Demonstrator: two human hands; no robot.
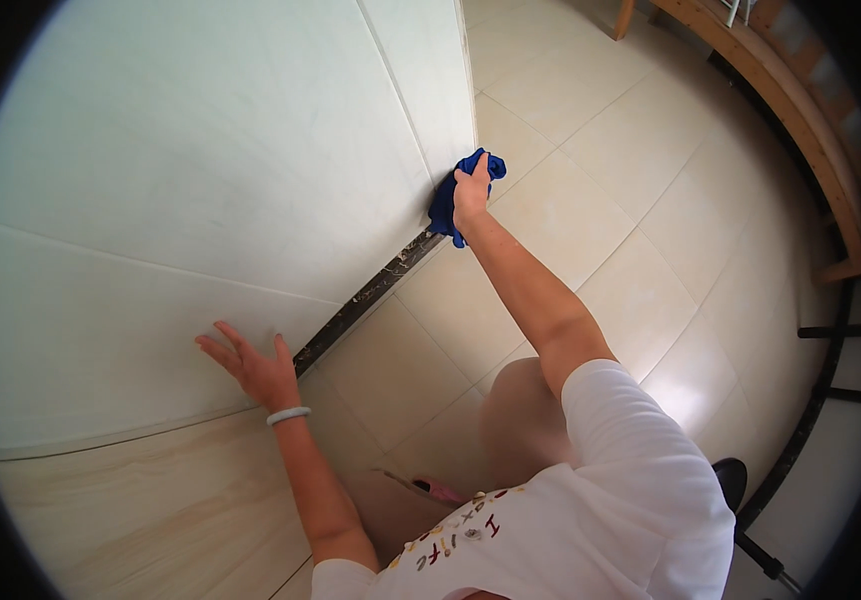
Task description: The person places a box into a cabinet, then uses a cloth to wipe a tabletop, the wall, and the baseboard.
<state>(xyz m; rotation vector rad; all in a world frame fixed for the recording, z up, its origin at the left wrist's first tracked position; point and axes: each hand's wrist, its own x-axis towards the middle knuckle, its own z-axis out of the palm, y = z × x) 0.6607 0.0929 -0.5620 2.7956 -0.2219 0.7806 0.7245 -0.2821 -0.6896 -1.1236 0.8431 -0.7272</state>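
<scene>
At far lower corner of white panel [200, 150], grips bunched blue cloth [444, 206] in right hand [471, 197], up against the surface. Has left hand [262, 375] spread open by near end of scuffed dark bottom strip [372, 292], touching panel or just off it, can't tell which. Has beige tiled floor [600, 190] under both.

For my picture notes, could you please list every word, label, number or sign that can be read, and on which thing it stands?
White shirt: multicoloured lettering across the front, some of it legible, but I don't copy printed wording; the rest is lost in folds or too small.
Blue cloth: no text visible.
White panel: no text visible.
Pale wristband: no text visible.
</scene>
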